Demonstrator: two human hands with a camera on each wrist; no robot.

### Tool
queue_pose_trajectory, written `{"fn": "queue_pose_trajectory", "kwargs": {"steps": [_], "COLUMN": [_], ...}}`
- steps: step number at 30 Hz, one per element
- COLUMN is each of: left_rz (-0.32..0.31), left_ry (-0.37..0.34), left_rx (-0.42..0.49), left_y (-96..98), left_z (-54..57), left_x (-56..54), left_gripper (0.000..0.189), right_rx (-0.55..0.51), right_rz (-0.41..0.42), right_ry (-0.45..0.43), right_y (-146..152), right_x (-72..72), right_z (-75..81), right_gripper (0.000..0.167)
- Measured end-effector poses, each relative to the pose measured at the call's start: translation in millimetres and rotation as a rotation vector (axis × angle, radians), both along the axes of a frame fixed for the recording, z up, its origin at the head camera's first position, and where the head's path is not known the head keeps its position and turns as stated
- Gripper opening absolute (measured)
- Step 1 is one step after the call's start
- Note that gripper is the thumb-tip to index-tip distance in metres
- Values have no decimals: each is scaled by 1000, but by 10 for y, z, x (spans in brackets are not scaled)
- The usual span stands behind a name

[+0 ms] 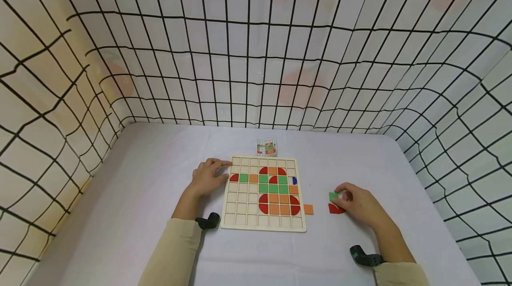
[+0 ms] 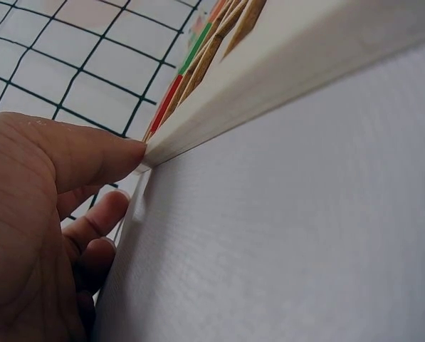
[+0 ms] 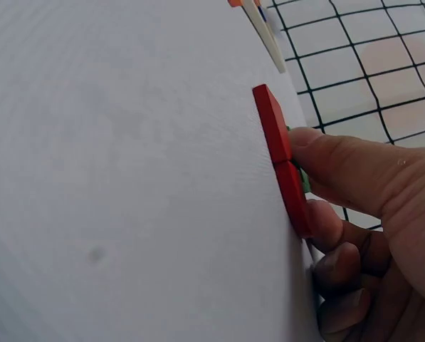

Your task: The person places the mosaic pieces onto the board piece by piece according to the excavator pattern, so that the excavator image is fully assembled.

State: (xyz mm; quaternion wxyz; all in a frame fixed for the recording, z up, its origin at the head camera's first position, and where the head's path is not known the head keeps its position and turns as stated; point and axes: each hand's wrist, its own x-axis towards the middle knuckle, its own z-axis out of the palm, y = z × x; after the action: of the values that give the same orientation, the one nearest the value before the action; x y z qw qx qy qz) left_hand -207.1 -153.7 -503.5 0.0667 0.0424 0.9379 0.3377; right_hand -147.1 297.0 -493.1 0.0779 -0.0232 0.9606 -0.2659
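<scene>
A pale wooden grid board (image 1: 242, 197) carries several red, green, orange and blue flat pieces in its cells. My left hand (image 1: 210, 177) lies along the board's left side, index finger reaching the upper left corner. In the left wrist view the thumb (image 2: 119, 155) touches the board's edge. Right of the board, my right hand (image 1: 358, 204) pinches a small green piece (image 1: 333, 196) between thumb and index finger, close over the table. Two red quarter-round pieces (image 1: 334, 208) lie end to end just below it; the right wrist view shows the red pieces (image 3: 273, 125) beside the fingertips.
An orange square (image 1: 308, 209) lies on the table against the board's right edge. Behind the board stands a small printed pattern card (image 1: 266, 148). A black wire grid (image 1: 262, 73) encloses the white table (image 1: 140, 179) at the back and sides.
</scene>
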Motion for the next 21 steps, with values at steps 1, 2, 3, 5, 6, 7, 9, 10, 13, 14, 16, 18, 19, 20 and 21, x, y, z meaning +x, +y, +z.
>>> {"fn": "queue_pose_trajectory", "kwargs": {"steps": [1, 2, 3, 5, 6, 7, 9, 10, 13, 14, 16, 18, 19, 20, 21], "left_rz": [1, 1, 0, -2, -4, -4, -5, -4, -3, -3, -2, 0, 0, 0, -1], "left_ry": [3, 3, 3, 3, 2, 1, 2, 1, 0, -2, -7, -5, -6, -5, -4], "left_rx": [0, -1, -2, -1, 0, 0, -1, -2, -7, -6, -5, -2, -2, -1, -1], "left_y": [-1, 0, -1, -3, -4, -4, -6, -6, -5, -4, 1, 5, 6, 8, 7], "left_z": [3, 7, 7, 5, 7, 6, 5, 6, 5, 6, 7, 11, 12, 14, 14], "left_x": [1, 2, 1, -2, 0, -1, -2, -1, -3, -3, -3, -2, -2, -2, -2], "left_gripper": [44, 43, 43, 43, 43, 43, 44, 44, 44, 44, 44, 44, 44, 43, 43], "right_rx": [5, 7, 7, 2, 0, 0, 4, 7, 10, 10, 8, 3, 1, 0, 1], "right_rz": [6, 5, 3, -6, -12, -15, -18, -13, 9, 15, 25, 28, 28, 28, 28], "right_ry": [5, 6, 2, -12, -22, -30, -39, -38, -28, -23, -13, -8, -6, -5, -6], "right_y": [-3, -6, -7, -8, -8, -4, 3, 6, 7, 4, -16, -55, -84, -120, -162], "right_x": [-2, -2, -1, 9, 16, 23, 30, 31, 23, 18, 8, -4, -11, -16, -21], "right_z": [-4, -6, -5, 3, 9, 13, 20, 18, 4, -2, -7, 0, 10, 27, 49], "right_gripper": [28, 28, 29, 29, 30, 30, 29, 29, 28, 28, 29, 29, 29, 29, 29]}}
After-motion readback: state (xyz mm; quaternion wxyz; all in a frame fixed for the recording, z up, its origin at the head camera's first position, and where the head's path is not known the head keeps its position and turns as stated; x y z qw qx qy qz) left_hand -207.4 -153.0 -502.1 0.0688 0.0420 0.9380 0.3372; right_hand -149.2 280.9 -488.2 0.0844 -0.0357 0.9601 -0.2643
